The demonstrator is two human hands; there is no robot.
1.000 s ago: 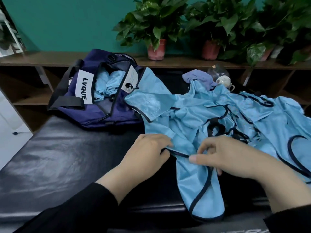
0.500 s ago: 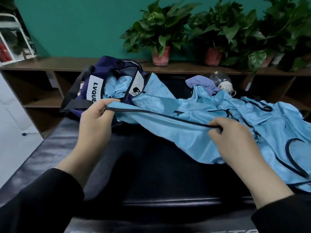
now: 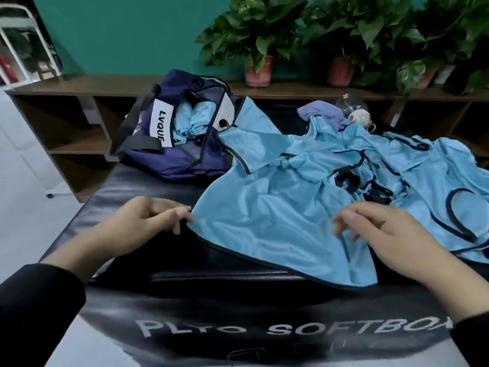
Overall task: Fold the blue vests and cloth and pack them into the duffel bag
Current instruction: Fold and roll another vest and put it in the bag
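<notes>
At six o'clock, nearest the camera, the black padded counter [image 3: 158,181] carries white lettering on its front face that reads "PLYO SOFTBO", the rest running out of view. Just beyond, the left hand [image 3: 135,229] sits at nine o'clock of the spread vest [image 3: 267,223], its fingers [image 3: 182,211] loosely curled with the tips touching the vest's left corner; whether they pinch it cannot be told. The right hand [image 3: 383,231] hovers at three o'clock over the same vest, fingers relaxed and a little parted, holding nothing that shows. The vest lies flat, dark piping along its near hem, so the step in hand looks like smoothing it before the first fold. The next move likely calls for gripping both sides and bringing one half over the other. Further back at two o'clock lies a tangled heap of vests [image 3: 412,165], and beyond it the purple cloth [image 3: 321,113]. At eleven o'clock the duffel bag [image 3: 174,133] stands unzipped, labelled "LVQUE", with rolled blue vests already inside.
</notes>
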